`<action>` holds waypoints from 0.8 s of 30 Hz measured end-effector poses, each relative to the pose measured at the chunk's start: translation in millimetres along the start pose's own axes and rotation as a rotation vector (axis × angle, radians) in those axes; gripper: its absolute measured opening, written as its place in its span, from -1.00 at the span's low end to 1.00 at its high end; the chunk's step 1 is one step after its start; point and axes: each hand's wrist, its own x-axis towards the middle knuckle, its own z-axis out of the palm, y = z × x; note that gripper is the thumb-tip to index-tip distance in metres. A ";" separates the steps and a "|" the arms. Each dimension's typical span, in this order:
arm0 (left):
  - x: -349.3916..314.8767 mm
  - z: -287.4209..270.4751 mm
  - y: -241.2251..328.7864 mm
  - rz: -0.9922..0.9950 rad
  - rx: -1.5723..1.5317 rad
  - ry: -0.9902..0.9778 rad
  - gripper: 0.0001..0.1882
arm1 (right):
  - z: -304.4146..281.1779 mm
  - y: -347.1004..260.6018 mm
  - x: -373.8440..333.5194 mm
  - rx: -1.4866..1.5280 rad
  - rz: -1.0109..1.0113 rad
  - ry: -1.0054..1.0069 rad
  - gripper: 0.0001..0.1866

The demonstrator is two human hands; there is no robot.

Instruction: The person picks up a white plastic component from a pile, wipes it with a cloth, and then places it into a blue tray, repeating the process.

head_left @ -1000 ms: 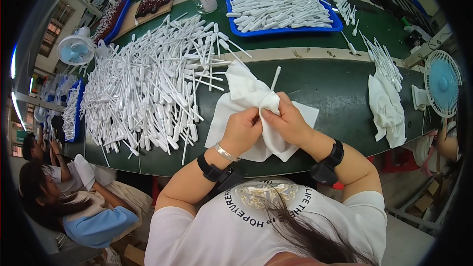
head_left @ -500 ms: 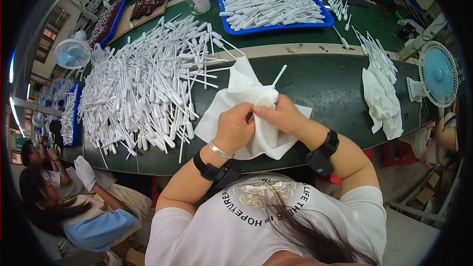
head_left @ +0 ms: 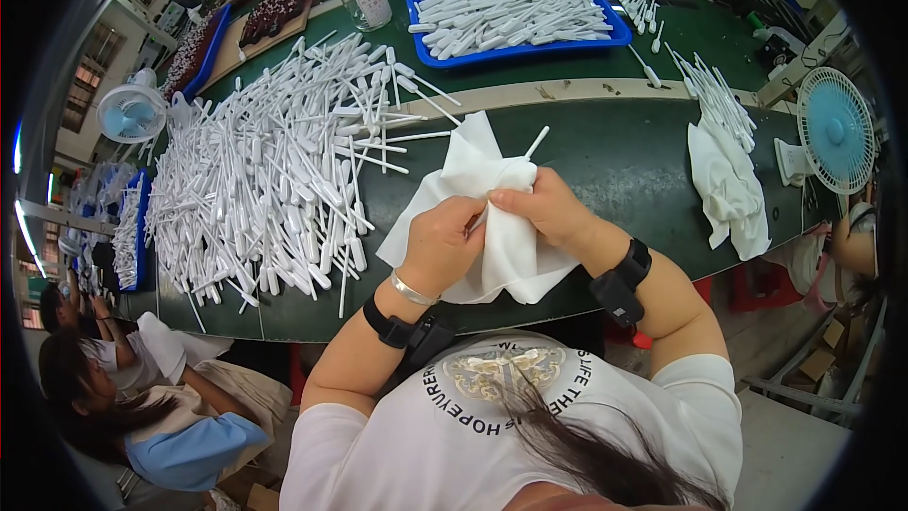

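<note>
Both hands work on a white cloth (head_left: 515, 270) in front of my chest, over the dark green table. My left hand (head_left: 443, 244) is closed, its fingertips pinching at the middle of the cloth. My right hand (head_left: 550, 211) grips the cloth with the thumb on top, just beside the left. A thin white stem (head_left: 538, 141) of a dropper-shaped plastic piece pokes out of the cloth above the right hand; its other end is hidden in the folds. To the left lies a big heap of white dropper-shaped pieces (head_left: 255, 170), thin stems with thicker bulb ends.
A blue tray (head_left: 520, 58) full of similar pieces stands at the back. On the right lie a crumpled white cloth (head_left: 728, 189), loose pieces (head_left: 714, 95) and a fan (head_left: 834, 129). A glass jar (head_left: 364, 0) stands at the far left. Another person (head_left: 180, 416) sits at my left.
The view has shifted slightly. My hands still hold the cloth together, with the left hand's pinch a little lower and its fingers slightly turned. The stem still sticks out.
</note>
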 end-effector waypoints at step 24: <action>15.9 -24.4 -18.9 -0.635 -0.877 -0.422 -0.73 | -36.3 -18.2 12.2 0.037 -0.200 0.215 -0.75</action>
